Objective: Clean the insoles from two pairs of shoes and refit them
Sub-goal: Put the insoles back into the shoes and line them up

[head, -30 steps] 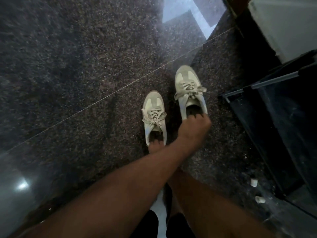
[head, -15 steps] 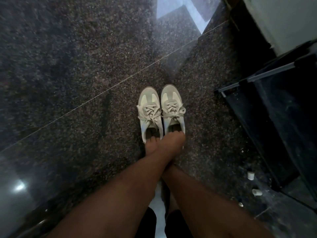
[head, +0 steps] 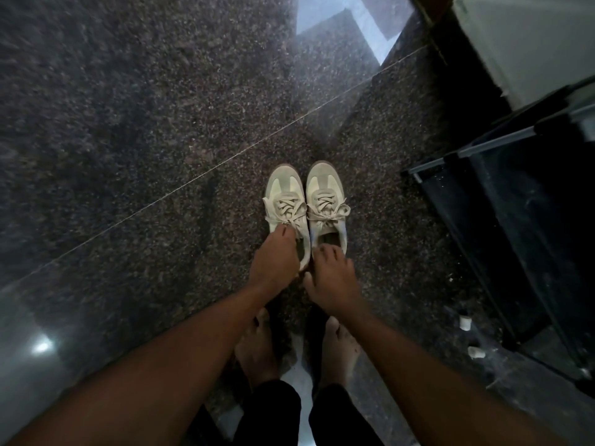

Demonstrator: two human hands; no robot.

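Two beige lace-up sneakers stand side by side on the dark granite floor [head: 128, 123], toes pointing away from me. My left hand [head: 276, 255] covers the opening of the left shoe [head: 280, 196]. Its fingers curl down over the collar and its thumb lies by the laces. My right hand [head: 335, 278] sits at the heel of the right shoe [head: 325, 194], fingers loosely spread, fingertips touching the heel rim. The right shoe's opening [head: 328, 238] shows dark inside. I cannot make out an insole in either shoe.
My bare feet [head: 257, 352] stand just behind the shoes. A black metal-framed rack [head: 515, 220] stands on the right. Two small white bits [head: 464, 322] lie on the floor beside it. A pale wall [head: 531, 43] is at the top right.
The right shoe, set ahead and apart a second ago, now stands tight beside the left one. The arms have come apart, one hand at each shoe's heel end.
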